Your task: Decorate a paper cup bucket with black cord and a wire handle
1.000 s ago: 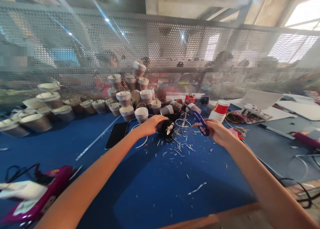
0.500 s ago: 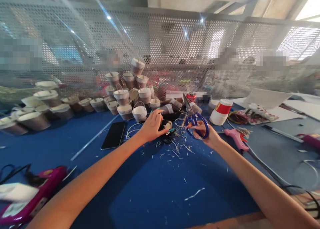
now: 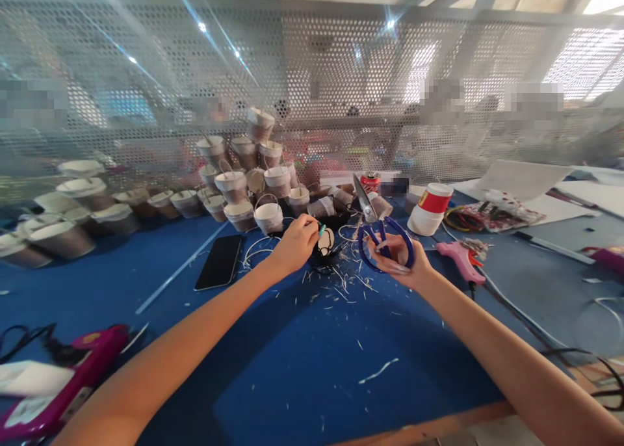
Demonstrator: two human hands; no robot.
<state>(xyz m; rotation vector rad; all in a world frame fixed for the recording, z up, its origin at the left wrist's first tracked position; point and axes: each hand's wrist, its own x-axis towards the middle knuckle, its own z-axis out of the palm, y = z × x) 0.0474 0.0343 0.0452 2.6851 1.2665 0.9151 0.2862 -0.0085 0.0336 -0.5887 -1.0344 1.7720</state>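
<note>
Blue-handled scissors rest (blades pointing away) in the right hand.

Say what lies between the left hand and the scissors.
Head view: between left hand and scissors lie a white object, black material and pale clippings.

Left hand: teal nail at the fingertip end. Right hand: pale, longish nail on a fingertip. Behind each hand, slim forearm, bare.
</note>
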